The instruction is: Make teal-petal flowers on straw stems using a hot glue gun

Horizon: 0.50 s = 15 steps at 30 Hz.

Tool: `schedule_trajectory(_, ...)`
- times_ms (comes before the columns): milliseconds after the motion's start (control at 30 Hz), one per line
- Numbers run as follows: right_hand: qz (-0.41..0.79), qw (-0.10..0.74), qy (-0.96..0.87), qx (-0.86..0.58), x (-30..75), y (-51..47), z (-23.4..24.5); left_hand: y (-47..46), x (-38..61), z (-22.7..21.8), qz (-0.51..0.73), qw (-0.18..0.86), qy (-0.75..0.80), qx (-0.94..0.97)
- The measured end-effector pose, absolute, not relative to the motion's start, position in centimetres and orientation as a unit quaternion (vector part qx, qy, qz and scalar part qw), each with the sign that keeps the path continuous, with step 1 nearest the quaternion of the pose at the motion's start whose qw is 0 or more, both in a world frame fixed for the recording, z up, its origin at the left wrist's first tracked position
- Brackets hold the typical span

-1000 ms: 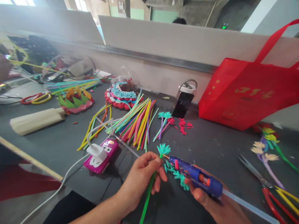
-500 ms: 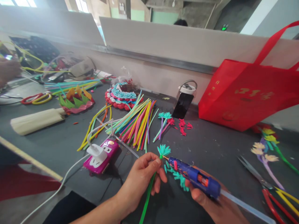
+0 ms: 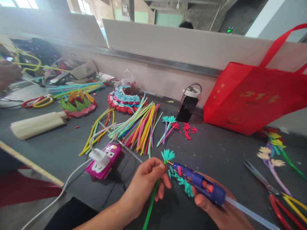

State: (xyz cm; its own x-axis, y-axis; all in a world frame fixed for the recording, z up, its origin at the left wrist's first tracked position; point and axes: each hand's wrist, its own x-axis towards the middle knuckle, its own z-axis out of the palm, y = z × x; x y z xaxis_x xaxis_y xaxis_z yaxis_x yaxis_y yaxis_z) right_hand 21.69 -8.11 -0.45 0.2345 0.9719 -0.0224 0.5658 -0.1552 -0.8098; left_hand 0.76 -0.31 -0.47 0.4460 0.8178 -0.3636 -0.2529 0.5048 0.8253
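Note:
My left hand (image 3: 144, 183) pinches a green stem (image 3: 150, 204) that carries a small teal paper flower (image 3: 168, 155) at its tip. My right hand (image 3: 217, 207) grips a blue hot glue gun (image 3: 199, 183) with a clear glue stick out the back. The gun's nozzle touches the stem just below the flower. Loose teal petal pieces (image 3: 183, 182) lie on the dark table under the gun.
A pink power strip (image 3: 105, 159) with a white plug sits left of my hand. Beyond lie a bundle of coloured strips (image 3: 141, 124), finished flowers (image 3: 168, 126), a bottle with a phone (image 3: 189, 103), a red bag (image 3: 254, 95) and scissors (image 3: 263, 182). Another person's hand (image 3: 7, 75) works at far left.
Both hands hold nearly still with the stem and the glue gun. The other person's hand and yellow strip at far left have shifted slightly.

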Motion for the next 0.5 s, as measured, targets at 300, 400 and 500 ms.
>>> schedule_trajectory(300, 0.234, 0.342, -0.585, -0.697, 21.7, -7.8, -0.5, -0.2, 0.7, -0.7, 0.344, 0.773, 0.393, 0.361)
schedule_trajectory(400, 0.229, 0.327, -0.611, -0.684, 21.7, -7.5, 0.2, -0.3, 0.8, -0.5, 0.345, 0.771, 0.398, 0.359)
schedule_trajectory(500, 0.219, 0.319, -0.620, -0.683, 21.7, -7.4, 0.7, -0.4, 0.8, -0.3, 0.344, 0.770, 0.401, 0.358)
